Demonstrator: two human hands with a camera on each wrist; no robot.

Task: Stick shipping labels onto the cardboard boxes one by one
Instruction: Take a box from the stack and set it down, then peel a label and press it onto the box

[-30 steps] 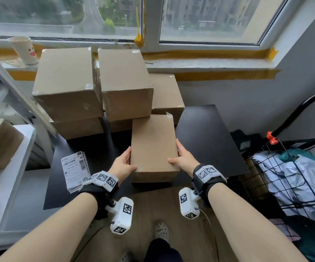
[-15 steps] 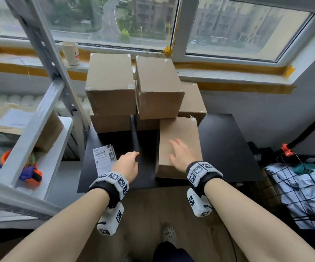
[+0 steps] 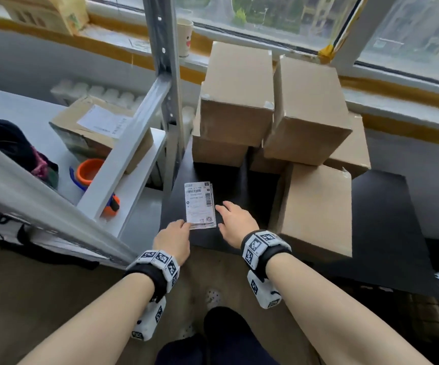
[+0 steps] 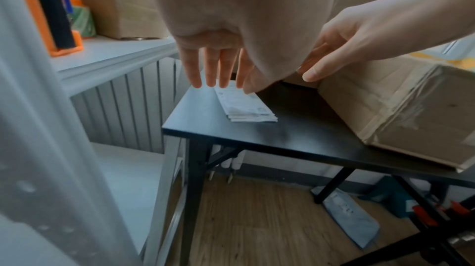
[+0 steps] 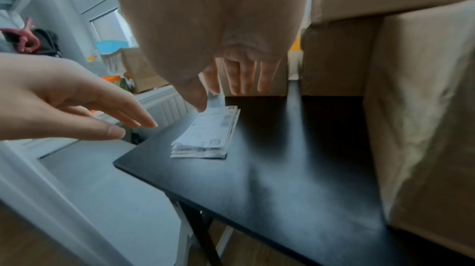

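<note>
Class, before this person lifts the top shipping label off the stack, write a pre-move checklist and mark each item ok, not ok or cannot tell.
1. Label stack lies flat on the black table: ok.
2. Left hand free, fingers straight: ok.
3. Right hand free, open beside the stack: ok.
4. Front box top bare, ready for a label: ok.
5. Top label separated from those below: cannot tell.
6. Fingertips touching the stack: cannot tell.

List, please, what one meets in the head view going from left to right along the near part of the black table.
left hand → stack of shipping labels → right hand → near cardboard box → bare black table
</note>
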